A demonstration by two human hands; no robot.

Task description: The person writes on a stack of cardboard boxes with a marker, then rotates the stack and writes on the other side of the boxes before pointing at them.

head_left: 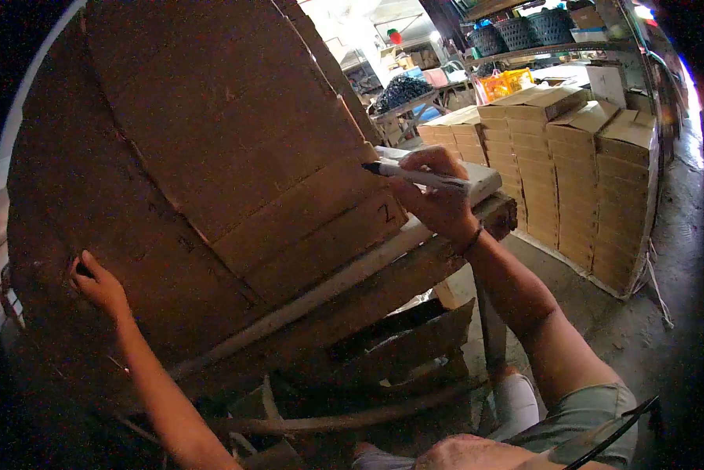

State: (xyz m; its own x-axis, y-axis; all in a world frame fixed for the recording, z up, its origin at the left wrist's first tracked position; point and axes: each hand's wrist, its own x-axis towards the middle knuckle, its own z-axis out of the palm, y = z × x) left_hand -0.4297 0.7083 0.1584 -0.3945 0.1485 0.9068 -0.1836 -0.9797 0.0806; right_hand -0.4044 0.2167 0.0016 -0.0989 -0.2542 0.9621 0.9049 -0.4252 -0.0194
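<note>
My right hand [434, 188] is closed round a white marker [424, 175]. Its black tip points left, close over the edge of a stack of brown cardboard [281, 102]. A black handwritten mark like a Z or 2 shows on the cardboard's near corner, and fainter marks run along the middle seam. Over at the left, my left hand [101, 286] rests at the cardboard with thumb and fingers pinched together. Something dark shows between those fingers, but I cannot tell what it is.
The cardboard lies on a wooden table [352, 294] with a worn edge. Flat cardboard pieces [430, 337] lean underneath. Tall stacks of cardboard boxes [571, 172] stand at the right. Behind them are a yellow crate [505, 83] and a shelf with dark baskets [518, 35].
</note>
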